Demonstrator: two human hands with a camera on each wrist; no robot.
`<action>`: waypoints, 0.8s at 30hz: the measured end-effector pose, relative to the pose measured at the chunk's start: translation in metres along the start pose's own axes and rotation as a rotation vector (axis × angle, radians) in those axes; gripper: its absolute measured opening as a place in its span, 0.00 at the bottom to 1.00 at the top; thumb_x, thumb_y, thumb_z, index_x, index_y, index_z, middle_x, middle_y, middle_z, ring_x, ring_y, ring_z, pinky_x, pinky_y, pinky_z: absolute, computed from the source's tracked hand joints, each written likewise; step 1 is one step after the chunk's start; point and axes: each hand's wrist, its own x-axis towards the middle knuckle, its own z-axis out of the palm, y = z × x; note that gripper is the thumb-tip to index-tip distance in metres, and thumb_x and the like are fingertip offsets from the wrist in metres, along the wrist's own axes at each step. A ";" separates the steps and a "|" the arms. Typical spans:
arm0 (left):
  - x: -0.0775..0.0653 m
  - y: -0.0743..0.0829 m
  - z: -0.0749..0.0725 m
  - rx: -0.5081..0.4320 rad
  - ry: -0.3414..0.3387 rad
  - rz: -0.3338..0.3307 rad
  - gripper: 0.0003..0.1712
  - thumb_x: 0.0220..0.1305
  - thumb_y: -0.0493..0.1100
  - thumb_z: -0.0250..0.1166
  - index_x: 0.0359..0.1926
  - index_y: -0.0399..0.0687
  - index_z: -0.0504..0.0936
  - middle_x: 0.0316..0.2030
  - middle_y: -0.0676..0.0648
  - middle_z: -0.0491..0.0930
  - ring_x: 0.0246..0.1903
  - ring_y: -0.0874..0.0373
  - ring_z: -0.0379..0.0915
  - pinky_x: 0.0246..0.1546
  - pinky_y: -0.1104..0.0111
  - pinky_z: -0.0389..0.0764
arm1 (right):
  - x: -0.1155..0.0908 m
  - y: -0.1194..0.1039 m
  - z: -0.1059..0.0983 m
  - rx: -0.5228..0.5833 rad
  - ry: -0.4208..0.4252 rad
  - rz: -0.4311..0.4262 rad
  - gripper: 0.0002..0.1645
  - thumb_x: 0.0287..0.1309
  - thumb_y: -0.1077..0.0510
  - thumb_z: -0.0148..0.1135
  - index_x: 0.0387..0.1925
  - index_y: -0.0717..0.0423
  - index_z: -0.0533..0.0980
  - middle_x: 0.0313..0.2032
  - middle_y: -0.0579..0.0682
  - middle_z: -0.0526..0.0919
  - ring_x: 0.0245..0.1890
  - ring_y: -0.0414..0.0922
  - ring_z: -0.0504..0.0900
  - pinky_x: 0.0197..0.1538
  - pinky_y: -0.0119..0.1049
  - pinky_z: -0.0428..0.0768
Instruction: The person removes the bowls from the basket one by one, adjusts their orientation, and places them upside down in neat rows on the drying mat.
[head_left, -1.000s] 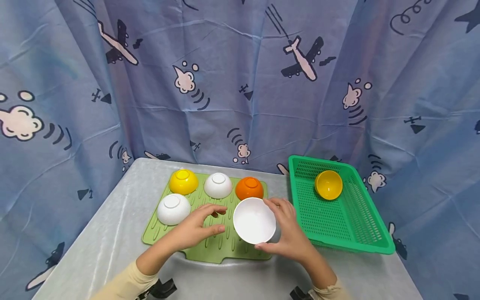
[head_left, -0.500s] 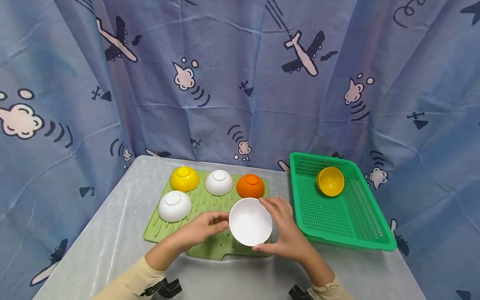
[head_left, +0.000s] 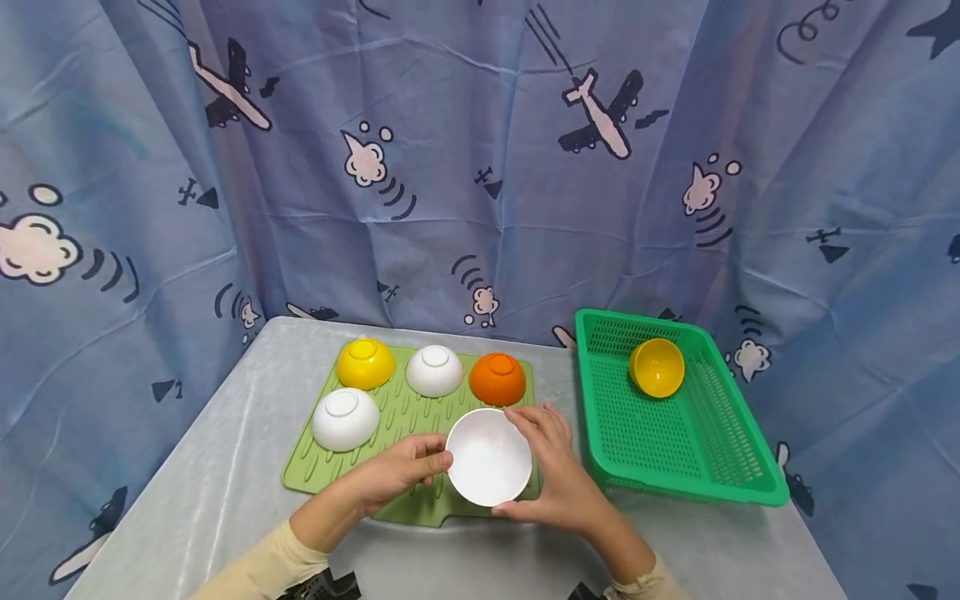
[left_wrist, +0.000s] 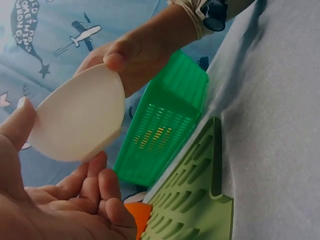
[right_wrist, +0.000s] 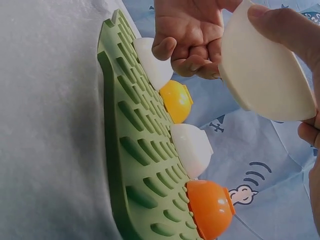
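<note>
A white bowl is held above the front of the green draining mat, its opening turned up toward the head camera. My right hand grips its right side, thumb near the lower rim and fingers at the upper rim. On the other side, my left hand holds the bowl too. In the left wrist view, the left thumb lies at the bowl's rim while fingertips touch near its base. Upside down on the mat stand a yellow bowl, two white bowls and an orange bowl.
A green perforated basket stands right of the mat, with a yellow bowl inside near its back. The grey-white tabletop runs around the mat. A blue patterned curtain hangs behind.
My right hand has brought the white bowl left and slightly toward me. My left hand, apart from it a second ago, has closed in and taken hold of its left side.
</note>
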 end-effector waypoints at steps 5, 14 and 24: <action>0.001 0.000 0.000 -0.069 0.007 0.017 0.32 0.72 0.51 0.64 0.63 0.28 0.73 0.46 0.54 0.83 0.46 0.58 0.72 0.44 0.66 0.71 | -0.001 -0.002 0.004 -0.061 -0.003 -0.005 0.73 0.22 0.35 0.89 0.72 0.57 0.66 0.65 0.54 0.71 0.65 0.53 0.65 0.77 0.54 0.43; 0.002 0.000 -0.003 -0.046 0.071 0.079 0.30 0.68 0.48 0.67 0.60 0.27 0.75 0.41 0.52 0.81 0.42 0.58 0.73 0.43 0.66 0.71 | 0.003 -0.007 0.005 -0.203 -0.039 -0.014 0.76 0.28 0.29 0.85 0.75 0.59 0.62 0.67 0.55 0.68 0.67 0.54 0.64 0.73 0.62 0.48; -0.003 0.011 -0.007 0.083 0.193 0.168 0.38 0.58 0.49 0.78 0.64 0.37 0.75 0.51 0.44 0.79 0.50 0.48 0.71 0.45 0.66 0.78 | 0.000 -0.010 -0.004 0.069 -0.015 0.251 0.64 0.42 0.40 0.84 0.78 0.44 0.59 0.70 0.51 0.68 0.70 0.54 0.64 0.66 0.67 0.64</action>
